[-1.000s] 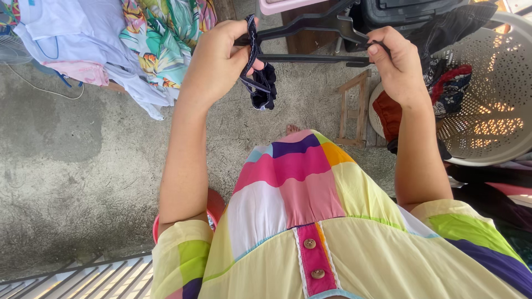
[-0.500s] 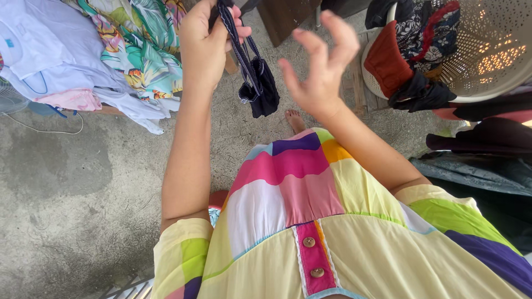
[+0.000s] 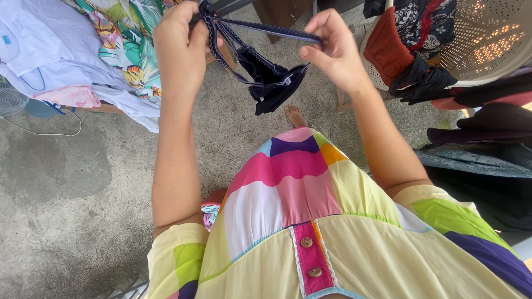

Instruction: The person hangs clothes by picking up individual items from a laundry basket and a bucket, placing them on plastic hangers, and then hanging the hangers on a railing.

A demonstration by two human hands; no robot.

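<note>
beige basket [image 3: 487, 66], dark clothes [image 3: 418, 83] inside

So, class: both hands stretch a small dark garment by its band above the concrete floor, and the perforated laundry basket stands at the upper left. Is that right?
Not quite. In the head view the laundry basket stands at the upper right, not the left. The left hand and right hand do stretch the dark garment.

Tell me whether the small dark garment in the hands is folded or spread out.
Partly spread. The left hand and right hand pull the dark garment band taut between them, while its body hangs bunched below.
</note>
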